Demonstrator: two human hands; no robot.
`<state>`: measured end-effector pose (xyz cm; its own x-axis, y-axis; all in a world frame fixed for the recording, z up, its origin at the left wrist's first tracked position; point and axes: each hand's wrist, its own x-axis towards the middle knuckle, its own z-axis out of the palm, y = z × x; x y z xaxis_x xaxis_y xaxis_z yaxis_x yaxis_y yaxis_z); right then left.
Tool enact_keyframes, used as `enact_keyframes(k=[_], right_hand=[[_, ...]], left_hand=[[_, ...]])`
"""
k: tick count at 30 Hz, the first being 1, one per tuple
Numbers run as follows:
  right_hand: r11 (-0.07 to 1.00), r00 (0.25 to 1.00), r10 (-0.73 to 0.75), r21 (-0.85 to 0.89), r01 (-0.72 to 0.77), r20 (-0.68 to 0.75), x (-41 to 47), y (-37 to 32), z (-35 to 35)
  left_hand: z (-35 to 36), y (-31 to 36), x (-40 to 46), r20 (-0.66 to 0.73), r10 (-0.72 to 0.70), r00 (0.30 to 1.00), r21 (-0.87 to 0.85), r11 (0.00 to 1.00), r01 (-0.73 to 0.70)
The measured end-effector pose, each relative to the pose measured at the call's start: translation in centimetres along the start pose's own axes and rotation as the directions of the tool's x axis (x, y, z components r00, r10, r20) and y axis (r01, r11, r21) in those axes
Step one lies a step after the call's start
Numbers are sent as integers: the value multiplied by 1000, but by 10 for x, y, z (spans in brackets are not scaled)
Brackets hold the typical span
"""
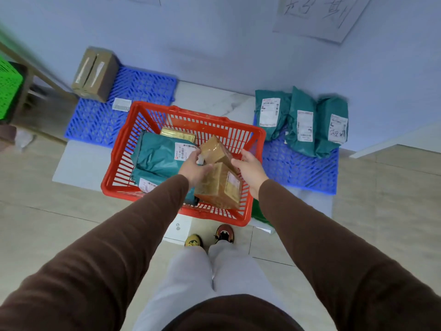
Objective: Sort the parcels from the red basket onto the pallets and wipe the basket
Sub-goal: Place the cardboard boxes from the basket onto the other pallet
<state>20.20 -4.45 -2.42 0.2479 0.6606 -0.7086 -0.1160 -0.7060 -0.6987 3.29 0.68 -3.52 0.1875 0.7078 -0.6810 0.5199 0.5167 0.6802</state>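
The red basket [119, 161] stands on a low white platform in front of me. Inside lie two teal mailer bags [157, 154], a yellowish flat box [177, 134] at the back and a taped brown box [218, 187] at the front right. A smaller brown box [216, 149] is raised over the basket, held between my left hand [194, 167] and my right hand [249, 168], one on each side. The left blue pallet [102, 120] carries a brown carton [95, 74] and a small white labelled packet [121, 104]. The right blue pallet [300, 170] carries three teal bags [300, 120].
A green crate [9, 89] sits at the far left beside a wooden frame. A paper sign [319, 15] with handwriting hangs on the wall above the right pallet. Something green [259, 215] lies behind the basket's right corner. My feet stand just before the platform.
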Motion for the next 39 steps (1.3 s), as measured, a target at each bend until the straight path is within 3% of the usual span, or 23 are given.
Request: enact_keyframes(k=[9, 15, 21, 29, 33, 36, 39], right_hand=[[969, 983, 183, -169, -182, -7, -7, 39, 22], [981, 988, 154, -122, -154, -8, -7, 47, 38], [994, 997, 78, -77, -77, 10, -20, 55, 44], [973, 982, -190, -134, 187, -12, -32, 24, 52], [886, 923, -370, -341, 315, -109, -31, -9, 57], [893, 926, -355, -340, 294, -131, -30, -31, 68], [969, 967, -225, -134, 209, -117, -25, -46, 94]], left_hand=[[7, -24, 1, 77, -131, 988, 82, 989, 125], [6, -25, 4, 117, -134, 984, 133, 984, 118], [5, -40, 9, 33, -138, 990, 118, 984, 133], [-20, -10, -22, -28, -173, 985, -251, 955, 160], [-41, 9, -34, -87, -97, 991, -372, 926, 58], [-61, 20, -42, -147, -46, 988, -457, 889, -27], [-86, 23, -46, -203, -15, 979, -551, 828, -102]])
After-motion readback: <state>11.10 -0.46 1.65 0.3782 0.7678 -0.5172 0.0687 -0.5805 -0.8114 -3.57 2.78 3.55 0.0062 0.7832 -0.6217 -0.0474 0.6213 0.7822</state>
